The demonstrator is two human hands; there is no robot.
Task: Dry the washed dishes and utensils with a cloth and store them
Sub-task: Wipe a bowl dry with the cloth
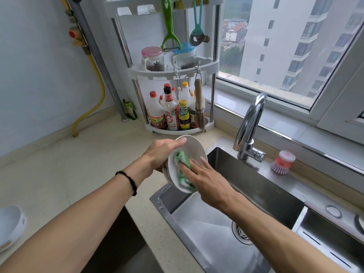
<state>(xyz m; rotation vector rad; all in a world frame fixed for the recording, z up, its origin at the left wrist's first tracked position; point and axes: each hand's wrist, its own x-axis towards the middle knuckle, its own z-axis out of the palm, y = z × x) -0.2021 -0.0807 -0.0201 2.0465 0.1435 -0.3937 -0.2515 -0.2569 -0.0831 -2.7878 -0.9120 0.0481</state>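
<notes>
The left hand [160,152] is seen gripping a white bowl [194,149] by its rim, thumb laid along the upper edge and fingers curled behind; the bowl is held tilted on edge, its inside turned toward the right, above the near-left corner of the sink [275,191]; what appears to be a second bowl is nested behind it, though this cannot be confirmed. The right hand [204,176] is laid flat, fingers extended, pressing a green and white cloth [183,160] against the inside of the bowl; nothing is gripped by it. A dark beaded bracelet [129,180] is worn on the left wrist.

Relative to the sink: a chrome tap [250,125] is mounted at its far edge; a pink dish brush [282,162] is stood on the ledge just right of the tap; the drain [241,232] is visible in the basin floor; the pale worktop [69,170] extends to its left; another white bowl [10,225] is resting on the worktop at the far left, partly cut off by the frame edge; a white corner rack [173,70] is stood beyond the sink's far-left corner, with sauce bottles [171,113] on its lowest tier and a brush hung beside them.
</notes>
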